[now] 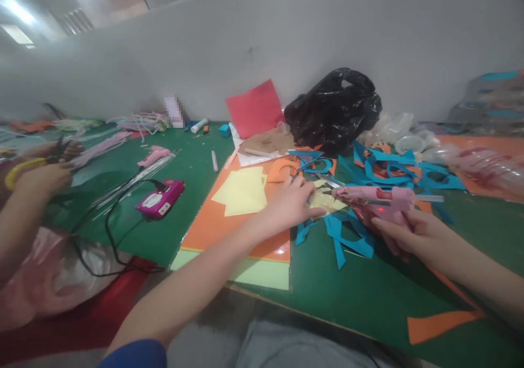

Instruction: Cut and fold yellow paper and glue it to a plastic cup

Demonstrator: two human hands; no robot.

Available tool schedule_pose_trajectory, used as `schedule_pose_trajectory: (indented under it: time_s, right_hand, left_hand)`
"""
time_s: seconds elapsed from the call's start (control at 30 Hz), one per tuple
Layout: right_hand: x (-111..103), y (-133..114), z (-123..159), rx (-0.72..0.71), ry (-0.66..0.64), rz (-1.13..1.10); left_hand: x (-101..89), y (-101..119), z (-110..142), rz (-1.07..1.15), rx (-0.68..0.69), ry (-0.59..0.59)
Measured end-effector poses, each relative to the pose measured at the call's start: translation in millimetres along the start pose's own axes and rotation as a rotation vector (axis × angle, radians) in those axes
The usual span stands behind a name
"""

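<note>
Over scraps (352, 242), glue gun (368, 195), in right fingers (388, 227)

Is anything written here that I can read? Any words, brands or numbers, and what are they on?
No word can be read.
The white labels on the magenta plastic gadget: too small and blurred.
The white-and-green tube: no legible print.
The pale card by the wall: blurred out.

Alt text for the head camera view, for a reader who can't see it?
A right hand holds a pink hot glue gun above teal paper scraps on a green table, while the left hand rests on scraps beside an orange sheet. At left, another person's hands hold yellow-handled scissors.
</note>
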State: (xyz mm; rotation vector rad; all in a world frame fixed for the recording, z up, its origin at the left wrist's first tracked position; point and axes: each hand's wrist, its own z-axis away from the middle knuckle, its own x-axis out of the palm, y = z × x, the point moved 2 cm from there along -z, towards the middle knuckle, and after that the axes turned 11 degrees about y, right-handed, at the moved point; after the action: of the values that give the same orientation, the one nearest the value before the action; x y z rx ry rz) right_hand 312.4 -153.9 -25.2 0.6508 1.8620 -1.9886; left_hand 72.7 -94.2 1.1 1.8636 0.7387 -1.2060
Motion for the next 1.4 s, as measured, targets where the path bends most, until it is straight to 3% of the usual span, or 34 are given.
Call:
schedule_pose_trajectory:
  time_s: [0.27,0.8,1.07,1.4]
  right_hand:
    - [0,10,0,-0.02,-0.015,0.002]
    - [0,-3,0,-0.054,-0.022,0.044]
    - [0,-8,2,0.049,-0.003,0.061]
    - [0,6,-2,-0.012,-0.004,0.083]
  left_hand:
    - [2.1,-1,0,-0.007,0.015,0.007]
    - [0.6,0,1,0.021,0.022,0.014]
    - [1.7,-1,0,0.021,0.019,0.015]
    - [0.2,1,-1,-0.007,0.016,-0.003]
